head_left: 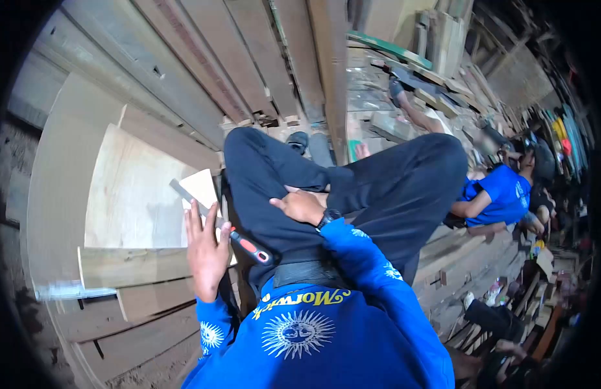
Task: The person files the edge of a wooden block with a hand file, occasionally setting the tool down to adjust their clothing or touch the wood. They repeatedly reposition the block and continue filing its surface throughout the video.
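Note:
My left hand [208, 254] lies with fingers stretched out over a tool with a flat grey metal blade and a red-and-black handle [252, 249]. The handle points toward my lap, and the hand covers part of the blade. Under the blade's far end is a small pale piece of wood [199, 187] with a pointed corner. Beneath them a light wooden panel [135, 194] lies on boards at my left. My right hand [303, 207], with a dark watch [329, 218] on the wrist, rests on my crossed legs, thumb apart, other fingers partly hidden.
Long planks [242, 58] run side by side ahead of me, with an upright-looking brown beam [329, 71] at their right. A person in a blue shirt [501, 194] sits at the right among stacked timber [469, 266]. Sandals [298, 141] lie ahead of my legs.

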